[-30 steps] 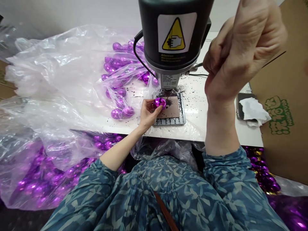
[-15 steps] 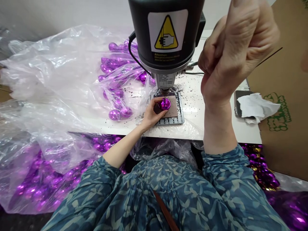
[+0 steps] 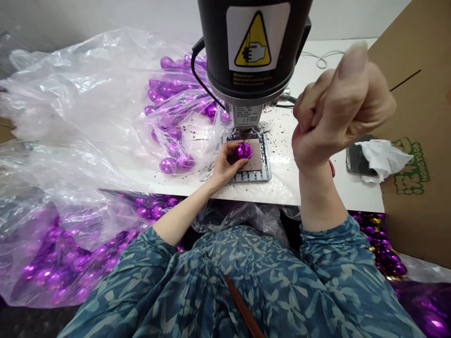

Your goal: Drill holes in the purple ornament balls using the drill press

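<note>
My left hand (image 3: 227,163) pinches a shiny purple faceted ball (image 3: 245,150) between thumb and fingers. The ball rests on a brown board (image 3: 254,162) on the slotted metal base (image 3: 255,176) of a drill press (image 3: 253,51). Down from the chuck (image 3: 244,133) runs the thin bit, meeting the top of the ball; how deep it sits I cannot tell. My right hand (image 3: 340,110) is closed in a fist, raised at the right of the drill head, around the press's feed lever (image 3: 289,98). Most of that lever is hidden by the fingers.
Clear plastic bags (image 3: 81,108) with purple balls (image 3: 169,164) cover the table's left side. More purple balls (image 3: 56,272) fill a bag below the edge. Dark shavings (image 3: 278,124) surround the base. A phone (image 3: 354,157) lies under crumpled tissue (image 3: 385,159) beside a cardboard box (image 3: 419,117).
My right hand has come down with the lever. My left hand still holds the ball beneath the bit. The view has shifted slightly.
</note>
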`<control>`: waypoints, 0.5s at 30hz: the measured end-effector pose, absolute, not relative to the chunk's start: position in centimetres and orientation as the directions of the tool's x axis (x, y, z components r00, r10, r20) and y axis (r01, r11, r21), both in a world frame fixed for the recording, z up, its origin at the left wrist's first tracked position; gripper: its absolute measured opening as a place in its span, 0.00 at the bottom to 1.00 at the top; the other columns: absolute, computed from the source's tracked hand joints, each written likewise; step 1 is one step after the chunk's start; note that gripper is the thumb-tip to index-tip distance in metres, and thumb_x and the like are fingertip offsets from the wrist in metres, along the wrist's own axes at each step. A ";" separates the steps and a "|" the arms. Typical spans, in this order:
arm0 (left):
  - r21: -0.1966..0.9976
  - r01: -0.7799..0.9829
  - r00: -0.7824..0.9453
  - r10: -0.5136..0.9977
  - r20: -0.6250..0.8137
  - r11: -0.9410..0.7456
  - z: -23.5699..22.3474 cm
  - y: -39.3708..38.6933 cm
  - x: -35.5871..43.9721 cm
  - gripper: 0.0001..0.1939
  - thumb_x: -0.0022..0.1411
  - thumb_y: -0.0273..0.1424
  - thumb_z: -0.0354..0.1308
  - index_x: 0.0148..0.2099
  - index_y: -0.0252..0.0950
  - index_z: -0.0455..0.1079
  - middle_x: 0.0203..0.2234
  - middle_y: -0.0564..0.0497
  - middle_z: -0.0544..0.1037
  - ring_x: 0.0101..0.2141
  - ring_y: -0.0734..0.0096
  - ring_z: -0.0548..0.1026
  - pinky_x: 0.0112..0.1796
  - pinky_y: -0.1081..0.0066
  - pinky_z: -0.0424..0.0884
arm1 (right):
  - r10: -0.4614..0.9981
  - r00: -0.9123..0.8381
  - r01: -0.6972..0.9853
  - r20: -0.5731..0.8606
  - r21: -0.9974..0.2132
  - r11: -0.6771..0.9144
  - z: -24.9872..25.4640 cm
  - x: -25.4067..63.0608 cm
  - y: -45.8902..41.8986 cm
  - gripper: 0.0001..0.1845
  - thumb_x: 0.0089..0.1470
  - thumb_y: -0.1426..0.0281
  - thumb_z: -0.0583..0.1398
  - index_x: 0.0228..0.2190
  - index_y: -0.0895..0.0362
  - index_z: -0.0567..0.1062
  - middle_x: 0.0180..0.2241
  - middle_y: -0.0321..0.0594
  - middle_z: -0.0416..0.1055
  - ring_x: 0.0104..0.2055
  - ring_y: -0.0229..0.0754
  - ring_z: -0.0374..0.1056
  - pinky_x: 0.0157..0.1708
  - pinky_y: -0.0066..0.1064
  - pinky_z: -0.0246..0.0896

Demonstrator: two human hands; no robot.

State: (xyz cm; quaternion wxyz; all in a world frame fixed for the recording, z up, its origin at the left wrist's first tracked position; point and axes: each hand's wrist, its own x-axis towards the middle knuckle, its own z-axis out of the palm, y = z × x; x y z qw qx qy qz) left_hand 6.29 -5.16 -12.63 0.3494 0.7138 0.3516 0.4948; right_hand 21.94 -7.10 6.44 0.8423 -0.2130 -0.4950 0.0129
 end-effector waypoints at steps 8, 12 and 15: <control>0.831 0.129 0.276 0.825 0.494 -0.541 -12.8 -4.9 6.2 0.26 0.63 0.48 0.69 0.55 0.42 0.65 0.56 0.42 0.77 0.59 0.58 0.77 0.59 0.52 0.75 | 0.165 0.474 0.163 0.865 -0.271 0.949 3.6 22.5 -6.9 0.33 0.63 0.64 0.59 0.17 0.58 0.45 0.12 0.30 0.42 0.13 0.27 0.43 0.14 0.30 0.35; 0.836 0.107 0.271 0.825 0.497 -0.539 -12.9 -4.9 6.3 0.27 0.63 0.49 0.69 0.55 0.42 0.65 0.56 0.42 0.77 0.58 0.58 0.77 0.59 0.53 0.75 | 0.053 0.419 0.184 0.906 -0.142 0.973 1.6 23.2 -5.9 0.31 0.61 0.69 0.58 0.16 0.57 0.44 0.10 0.28 0.43 0.11 0.28 0.39 0.13 0.31 0.34; 0.848 0.114 0.259 0.840 0.477 -0.517 -12.9 -4.9 6.4 0.28 0.62 0.50 0.69 0.55 0.42 0.65 0.56 0.41 0.77 0.58 0.58 0.77 0.59 0.53 0.75 | 0.028 0.393 0.181 0.919 -0.108 0.978 0.6 23.4 -5.8 0.33 0.60 0.69 0.59 0.14 0.57 0.44 0.08 0.28 0.43 0.10 0.29 0.36 0.12 0.32 0.34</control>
